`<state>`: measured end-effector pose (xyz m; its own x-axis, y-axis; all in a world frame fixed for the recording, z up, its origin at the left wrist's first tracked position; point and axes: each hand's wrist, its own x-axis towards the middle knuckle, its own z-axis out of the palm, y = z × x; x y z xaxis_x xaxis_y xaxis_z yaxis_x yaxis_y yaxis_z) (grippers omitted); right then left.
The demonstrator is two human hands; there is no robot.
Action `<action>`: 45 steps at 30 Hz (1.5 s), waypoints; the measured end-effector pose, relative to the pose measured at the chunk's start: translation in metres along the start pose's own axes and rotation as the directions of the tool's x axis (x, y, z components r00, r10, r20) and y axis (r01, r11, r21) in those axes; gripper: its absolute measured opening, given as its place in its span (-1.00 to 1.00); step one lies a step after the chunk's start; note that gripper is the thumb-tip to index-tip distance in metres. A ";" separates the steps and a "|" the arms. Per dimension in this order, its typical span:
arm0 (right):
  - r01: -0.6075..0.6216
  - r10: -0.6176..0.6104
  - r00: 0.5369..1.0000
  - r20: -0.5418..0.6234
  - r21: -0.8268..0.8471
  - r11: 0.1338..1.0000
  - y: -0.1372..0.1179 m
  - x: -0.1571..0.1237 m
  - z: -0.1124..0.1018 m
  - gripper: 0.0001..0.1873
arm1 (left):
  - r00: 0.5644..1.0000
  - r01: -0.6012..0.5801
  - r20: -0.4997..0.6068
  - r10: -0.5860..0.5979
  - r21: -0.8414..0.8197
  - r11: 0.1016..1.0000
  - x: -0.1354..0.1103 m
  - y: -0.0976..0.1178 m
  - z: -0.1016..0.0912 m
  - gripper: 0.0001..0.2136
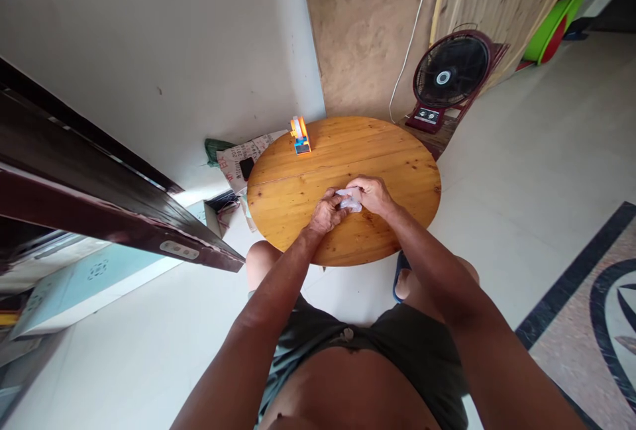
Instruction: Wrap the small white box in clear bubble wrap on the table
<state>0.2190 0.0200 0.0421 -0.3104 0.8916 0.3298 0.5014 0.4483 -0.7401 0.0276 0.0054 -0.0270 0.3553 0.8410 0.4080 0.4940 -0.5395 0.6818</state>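
Item: small white plastic wrapper (349, 202), pinched between my left hand (326, 213) and right hand (370, 194) over the round wooden surface (397, 165); orange-blue toy (300, 135) well apart.

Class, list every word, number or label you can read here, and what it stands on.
None can be read.
Printed sheet beside the table: print too blurred.
Label on the dark beam: too small.
Fan panel: markings too small.
White scrap: no print visible.

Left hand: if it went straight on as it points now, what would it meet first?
The left hand points toward the far right of the table; first comes the small white piece it already touches, then, probably, the fingers of the right hand close behind.
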 end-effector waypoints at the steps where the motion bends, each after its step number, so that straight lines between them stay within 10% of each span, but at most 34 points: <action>1: 0.008 -0.008 1.000 -0.003 -0.001 1.000 0.001 -0.004 0.001 -0.86 | 1.000 -0.005 0.010 0.005 0.016 1.000 0.000 0.002 -0.002 -0.71; 20: 0.318 -0.341 0.899 -0.276 -0.125 0.940 0.012 -0.016 0.015 -0.79 | 0.996 -0.086 -0.014 0.089 0.151 0.985 -0.008 0.012 -0.004 -0.66; 35: 0.418 -0.465 0.853 -0.236 -0.224 0.880 0.020 -0.044 0.026 -0.80 | 0.992 -0.108 -0.034 0.118 0.217 0.970 -0.009 0.014 -0.005 -0.68; 45: 0.453 -0.510 0.847 -0.150 -0.297 0.840 0.027 -0.048 0.027 -0.73 | 0.985 -0.133 -0.115 0.129 -0.025 0.991 -0.021 0.000 -0.020 -0.55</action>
<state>0.2256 -0.0120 -0.0092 -0.3977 0.5363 0.7444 0.5208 0.8000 -0.2981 0.0040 -0.0115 -0.0234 0.3222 0.7634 0.5597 0.4227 -0.6451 0.6365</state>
